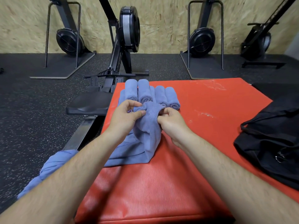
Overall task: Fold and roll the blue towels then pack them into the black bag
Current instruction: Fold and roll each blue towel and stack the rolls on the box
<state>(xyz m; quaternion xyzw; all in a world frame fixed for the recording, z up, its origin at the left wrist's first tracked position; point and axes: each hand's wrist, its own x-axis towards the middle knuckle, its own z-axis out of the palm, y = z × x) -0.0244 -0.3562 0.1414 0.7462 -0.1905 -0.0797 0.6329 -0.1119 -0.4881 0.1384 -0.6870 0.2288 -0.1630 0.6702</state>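
Note:
A folded blue towel (pixel 142 143) lies on the red mat (pixel 186 143), its far end lifted off the surface. My left hand (pixel 124 117) pinches that raised end on the left, thumb on top. On the right side of the same end, my right hand (pixel 171 123) grips the cloth with curled fingers. Just beyond my hands, several rolled blue towels (pixel 145 92) lie side by side on the mat. The black bag (pixel 271 143) sits slumped at the mat's right edge. Another loose blue towel (pixel 50 165) hangs off the mat's left side under my left forearm.
A rowing machine (pixel 116 65) with its black seat (pixel 90 102) stands right against the mat's left edge. Further rowing machines are stored upright along the chipboard wall. Dark speckled rubber floor surrounds the mat.

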